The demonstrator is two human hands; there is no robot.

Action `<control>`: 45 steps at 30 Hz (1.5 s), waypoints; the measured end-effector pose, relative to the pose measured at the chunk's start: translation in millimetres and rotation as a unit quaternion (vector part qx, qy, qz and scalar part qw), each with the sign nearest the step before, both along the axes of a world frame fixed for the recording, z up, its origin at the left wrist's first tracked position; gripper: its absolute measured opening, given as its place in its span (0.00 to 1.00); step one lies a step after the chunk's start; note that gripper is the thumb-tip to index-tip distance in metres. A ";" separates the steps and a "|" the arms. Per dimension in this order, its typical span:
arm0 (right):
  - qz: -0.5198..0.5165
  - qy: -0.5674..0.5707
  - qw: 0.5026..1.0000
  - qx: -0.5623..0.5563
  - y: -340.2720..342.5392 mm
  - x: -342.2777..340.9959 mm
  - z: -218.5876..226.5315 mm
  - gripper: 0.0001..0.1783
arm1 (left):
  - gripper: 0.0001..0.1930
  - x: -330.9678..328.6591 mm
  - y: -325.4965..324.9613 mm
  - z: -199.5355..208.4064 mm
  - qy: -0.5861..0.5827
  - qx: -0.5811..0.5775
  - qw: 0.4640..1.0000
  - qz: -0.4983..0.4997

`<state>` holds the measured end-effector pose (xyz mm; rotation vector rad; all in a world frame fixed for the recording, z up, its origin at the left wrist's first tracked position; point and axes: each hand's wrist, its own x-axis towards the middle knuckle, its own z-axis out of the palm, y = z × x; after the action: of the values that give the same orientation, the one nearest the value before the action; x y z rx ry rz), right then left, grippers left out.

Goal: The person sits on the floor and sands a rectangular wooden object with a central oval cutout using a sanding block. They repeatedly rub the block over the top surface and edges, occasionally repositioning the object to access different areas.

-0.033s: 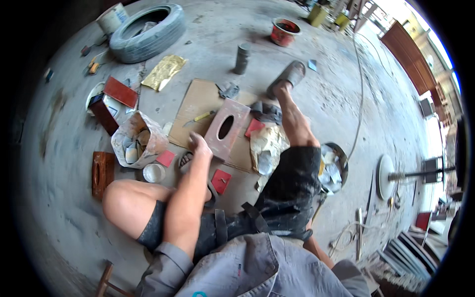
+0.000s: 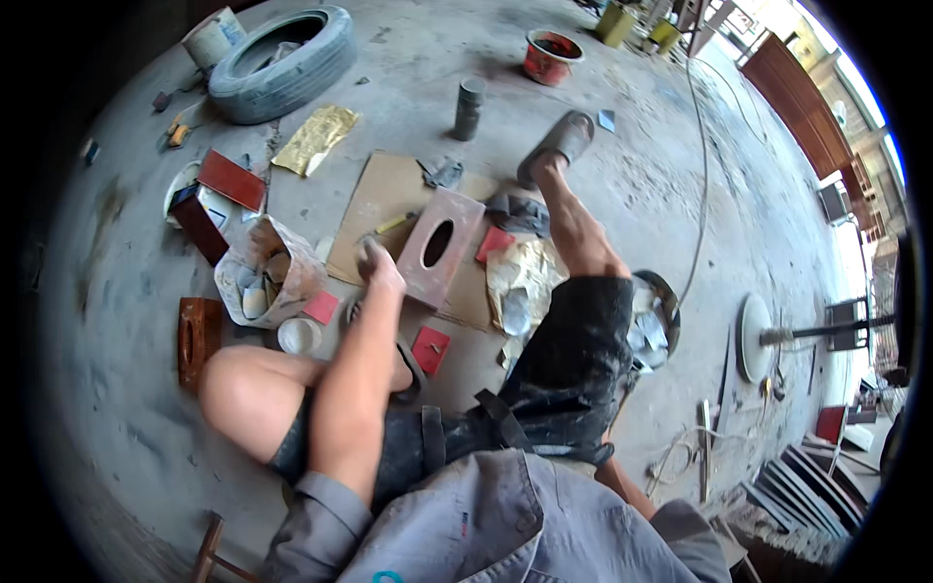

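Note:
My left hand (image 2: 377, 260) reaches over the cardboard sheet (image 2: 367, 209), just left of a dull reddish tissue box (image 2: 457, 216) with an oval hole in its top. Its blurred fingers are at the lower end of a yellow-handled tool (image 2: 396, 222) and cover that end. Whether they grip it cannot be made out. The tissue box lies tilted on the cardboard. My right forearm (image 2: 622, 489) goes down beside my right thigh, and the hand is hidden behind the leg.
Left of the cardboard stand a white bucket of scraps (image 2: 316, 275), a small white cup (image 2: 298, 336) and a brown wooden box (image 2: 198, 340). A metal basin (image 2: 671, 309) sits by my right knee. Farther off are a tire (image 2: 330, 58), a dark canister (image 2: 469, 109) and a red bucket (image 2: 551, 68).
My left hand has moved forward and slightly left, onto the lower end of the yellow-handled tool. The tissue box stays on the cardboard; the whole view has shifted slightly.

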<state>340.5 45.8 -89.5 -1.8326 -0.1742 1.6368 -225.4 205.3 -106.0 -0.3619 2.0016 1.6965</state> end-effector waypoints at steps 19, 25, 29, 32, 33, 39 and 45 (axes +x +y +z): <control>0.142 -0.060 0.988 -0.026 14.8 56.0 26.0 0.15 | 0.15 -30.5 -37.6 292.8 0.355 -0.108 0.613 -0.697; 0.238 -0.120 0.964 -0.010 59.4 76.6 38.6 0.13 | 0.16 -21.7 -53.0 315.3 0.336 -0.177 0.578 -0.723; 0.546 -0.339 0.750 0.159 174.9 99.6 89.3 0.12 | 0.18 -61.2 -73.7 279.8 0.096 -0.149 0.627 -0.758; 0.676 -0.558 0.128 0.463 282.2 82.6 159.0 0.11 | 0.18 -75.7 -93.5 227.9 -0.041 -0.114 0.653 -0.748; 0.659 -0.563 0.118 0.485 310.8 59.2 176.5 0.11 | 0.18 -88.5 -104.0 216.7 -0.113 -0.124 0.665 -0.728; 0.751 -0.394 0.458 0.267 354.5 -82.0 204.1 0.08 | 0.20 -34.9 -99.2 128.6 -0.103 -0.156 0.682 -0.707; 0.880 -0.251 0.372 0.156 227.6 -229.6 46.3 0.18 | 0.20 4.8 -117.1 89.1 -0.086 -0.181 0.693 -0.692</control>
<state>110.9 273.4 -43.1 -1.2502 -3.3411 1.3764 -220.6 88.2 -17.0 0.7263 1.5783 0.2691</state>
